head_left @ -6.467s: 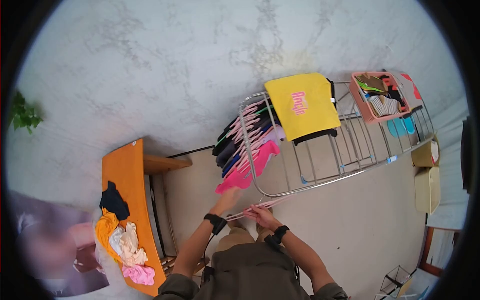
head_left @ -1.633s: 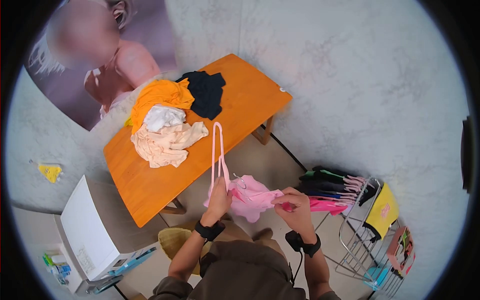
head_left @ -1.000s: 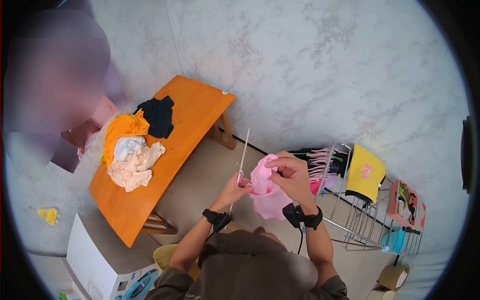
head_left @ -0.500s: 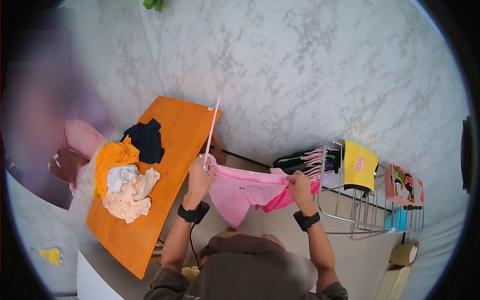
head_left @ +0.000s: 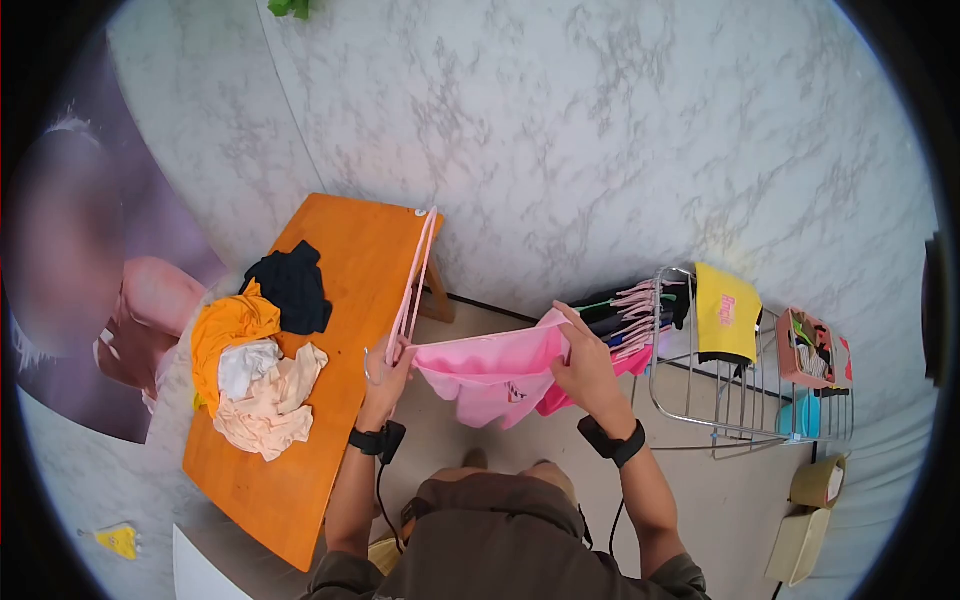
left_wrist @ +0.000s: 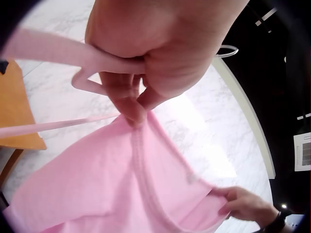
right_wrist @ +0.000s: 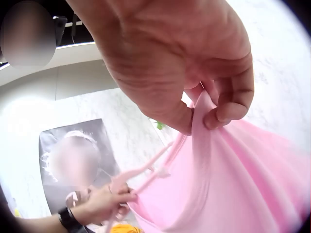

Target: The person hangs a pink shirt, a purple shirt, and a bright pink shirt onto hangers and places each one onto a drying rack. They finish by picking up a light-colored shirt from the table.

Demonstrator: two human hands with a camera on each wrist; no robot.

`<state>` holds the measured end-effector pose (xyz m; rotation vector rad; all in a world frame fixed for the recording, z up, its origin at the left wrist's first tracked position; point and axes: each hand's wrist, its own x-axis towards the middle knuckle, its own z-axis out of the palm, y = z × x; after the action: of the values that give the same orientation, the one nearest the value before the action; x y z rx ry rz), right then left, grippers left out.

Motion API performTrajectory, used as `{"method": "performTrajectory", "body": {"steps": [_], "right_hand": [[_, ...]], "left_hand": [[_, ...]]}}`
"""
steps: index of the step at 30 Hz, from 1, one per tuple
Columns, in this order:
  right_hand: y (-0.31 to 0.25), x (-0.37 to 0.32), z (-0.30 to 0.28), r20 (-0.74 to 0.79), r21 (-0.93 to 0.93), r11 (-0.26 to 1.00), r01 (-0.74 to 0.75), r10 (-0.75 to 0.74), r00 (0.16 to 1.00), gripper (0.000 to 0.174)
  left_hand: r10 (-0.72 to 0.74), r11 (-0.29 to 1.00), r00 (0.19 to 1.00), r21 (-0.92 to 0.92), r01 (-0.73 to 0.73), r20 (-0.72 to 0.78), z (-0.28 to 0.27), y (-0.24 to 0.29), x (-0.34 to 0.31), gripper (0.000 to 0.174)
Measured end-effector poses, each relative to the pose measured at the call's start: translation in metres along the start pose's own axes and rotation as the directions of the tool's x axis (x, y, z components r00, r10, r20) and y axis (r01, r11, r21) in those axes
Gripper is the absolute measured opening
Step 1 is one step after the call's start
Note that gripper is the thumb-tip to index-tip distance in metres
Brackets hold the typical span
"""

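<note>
A pink garment (head_left: pixel 488 388) with a small dark print is stretched between both hands over the floor. My left hand (head_left: pixel 384 378) pinches one end of its hemmed edge and also grips a pink hanger (head_left: pixel 412 285), which points up and away, its metal hook by the palm. The left wrist view shows the hanger's bar (left_wrist: pixel 51 51) running into the curled fingers and the cloth (left_wrist: pixel 92 170) at the fingertips. My right hand (head_left: pixel 592 378) pinches the edge's other end between thumb and fingers. In the right wrist view, the garment's opening (right_wrist: pixel 182 194) gapes between the hands.
On the left, a wooden table (head_left: pixel 270 510) bears a navy garment (head_left: pixel 292 285), an orange one (head_left: pixel 228 325), and white and peach cloth (head_left: pixel 275 400). A metal drying rack (head_left: pixel 700 415) on the right holds hung clothes, a yellow garment (head_left: pixel 727 310) and a pink basket (head_left: pixel 805 350).
Earlier the hands held several pink hangers by the rack and a pink garment lay on the table. That garment was then bunched in the hands; now its edge is spread between them.
</note>
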<state>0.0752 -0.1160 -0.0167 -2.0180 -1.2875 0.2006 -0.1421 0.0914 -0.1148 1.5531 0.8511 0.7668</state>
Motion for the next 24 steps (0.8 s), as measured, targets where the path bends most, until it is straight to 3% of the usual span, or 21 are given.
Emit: {"method": "performTrajectory", "body": {"steps": [1, 2, 5, 10, 12, 13, 15, 16, 18, 20, 24], "right_hand": [[-0.008, 0.002, 0.002, -0.006, 0.082, 0.997, 0.013, -0.013, 1.000, 0.034], [-0.010, 0.002, 0.006, 0.020, 0.086, 0.996, 0.026, -0.028, 0.999, 0.044], [-0.017, 0.007, 0.020, 0.070, 0.106, 0.994, -0.011, 0.003, 0.998, 0.050], [-0.014, 0.012, 0.025, 0.080, 0.154, 0.986, 0.057, -0.070, 0.994, 0.039], [-0.011, 0.015, 0.021, 0.097, 0.143, 0.988, 0.049, -0.064, 0.993, 0.039], [-0.010, 0.017, 0.017, 0.096, 0.141, 0.989, 0.051, -0.065, 0.993, 0.040], [-0.014, 0.019, 0.010, 0.093, 0.133, 0.990, 0.050, -0.063, 0.994, 0.040], [-0.019, 0.020, 0.004, 0.123, 0.141, 0.990, -0.010, -0.007, 0.992, 0.043], [-0.021, 0.021, -0.003, 0.150, 0.143, 0.987, -0.075, 0.054, 0.987, 0.045], [-0.019, 0.021, -0.007, 0.116, 0.248, 0.967, -0.063, 0.035, 0.993, 0.053], [-0.021, 0.021, -0.016, 0.080, 0.249, 0.968, -0.035, 0.016, 0.997, 0.061]], "left_hand": [[-0.004, 1.000, 1.000, 0.000, 0.004, 0.000, -0.003, -0.015, -0.003, 0.006], [-0.002, 0.999, 1.000, -0.046, 0.002, 0.000, -0.006, -0.032, -0.004, 0.005], [0.009, 0.992, 0.999, -0.129, -0.013, -0.031, -0.011, -0.038, -0.018, 0.004], [0.093, 0.967, 0.986, -0.221, -0.123, -0.141, -0.010, -0.025, -0.014, 0.014], [0.260, 0.793, 0.951, -0.526, -0.308, -0.164, -0.013, 0.006, -0.006, 0.035], [0.260, 0.791, 0.951, -0.528, -0.309, -0.167, -0.011, 0.015, -0.004, 0.035], [0.394, 0.653, 0.917, -0.681, -0.331, -0.067, 0.003, 0.031, -0.005, 0.052], [0.386, 0.648, 0.922, -0.702, -0.296, -0.033, 0.010, 0.042, -0.006, 0.056], [0.382, 0.642, 0.924, -0.719, -0.266, -0.001, 0.029, 0.052, -0.008, 0.056], [0.395, 0.627, 0.917, -0.743, -0.232, 0.048, 0.044, 0.055, -0.008, 0.055], [0.427, 0.617, 0.898, -0.760, -0.204, 0.105, 0.063, 0.051, -0.005, 0.050]]}}
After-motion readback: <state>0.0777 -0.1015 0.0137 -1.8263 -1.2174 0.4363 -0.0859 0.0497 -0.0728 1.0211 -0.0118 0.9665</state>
